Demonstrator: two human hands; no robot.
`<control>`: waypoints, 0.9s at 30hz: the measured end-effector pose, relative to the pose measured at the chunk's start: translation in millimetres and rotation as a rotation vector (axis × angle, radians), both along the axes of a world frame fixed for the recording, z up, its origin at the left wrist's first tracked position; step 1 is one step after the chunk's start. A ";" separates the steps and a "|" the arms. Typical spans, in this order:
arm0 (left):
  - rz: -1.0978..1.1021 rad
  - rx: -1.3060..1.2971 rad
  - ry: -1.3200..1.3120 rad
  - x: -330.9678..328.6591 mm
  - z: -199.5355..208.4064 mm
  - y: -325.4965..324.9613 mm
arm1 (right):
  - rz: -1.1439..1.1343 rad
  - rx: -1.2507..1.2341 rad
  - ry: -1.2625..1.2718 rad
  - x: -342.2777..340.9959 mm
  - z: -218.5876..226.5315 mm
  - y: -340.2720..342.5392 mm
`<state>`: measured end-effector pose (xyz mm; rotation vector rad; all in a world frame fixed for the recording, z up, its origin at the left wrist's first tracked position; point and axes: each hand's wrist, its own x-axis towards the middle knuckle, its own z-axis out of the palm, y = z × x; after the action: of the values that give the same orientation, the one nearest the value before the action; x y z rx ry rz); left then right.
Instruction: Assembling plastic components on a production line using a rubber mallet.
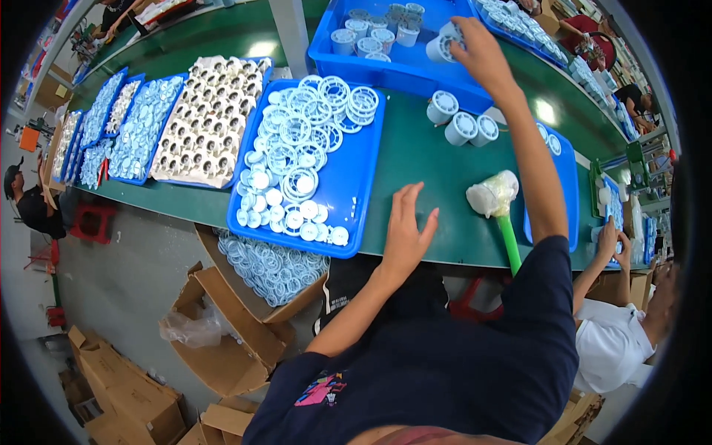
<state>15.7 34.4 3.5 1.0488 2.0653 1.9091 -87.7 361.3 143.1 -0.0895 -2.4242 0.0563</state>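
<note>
My right hand (482, 53) reaches over the far blue bin (415, 76), its fingers closed around a pale blue cylindrical plastic part (439, 49). Similar round parts (371, 33) stand in that bin to the left. On the green bench just in front of it are three more pale blue cylinders (461, 128). My left hand (406, 231) hovers at the bench's near edge with fingers apart, holding nothing. Left of it lies a blue tray (354, 189) of pale blue rings and small discs. A mallet (493, 194) with a whitish head and green handle rests between my arms.
A white molded tray (208, 119) and several blue trays of small parts line the bench to the left. Another blue tray (565, 200) sits beyond my right forearm. Below are an open carton of rings (274, 271) and other cartons. A person in white (612, 341) works at right.
</note>
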 end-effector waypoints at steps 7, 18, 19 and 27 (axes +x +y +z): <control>0.272 0.000 0.243 -8.2 18.9 -3.9 | 0.186 -0.275 -0.407 117.7 -11.9 -168.7; 0.056 -0.052 0.016 2.9 -20.4 -15.3 | 0.409 -0.202 -0.419 114.9 -53.0 -282.3; 0.099 -0.168 0.169 -3.5 -7.3 -20.0 | 0.333 -0.110 -0.614 103.4 -37.8 -304.7; 0.180 -0.094 0.228 -0.5 -23.5 -12.0 | 0.364 -0.229 -0.560 81.2 -97.0 -315.5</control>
<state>15.2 22.4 -20.1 1.1413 2.4249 1.8218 -6.5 45.8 46.1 0.2690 -2.9530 0.5381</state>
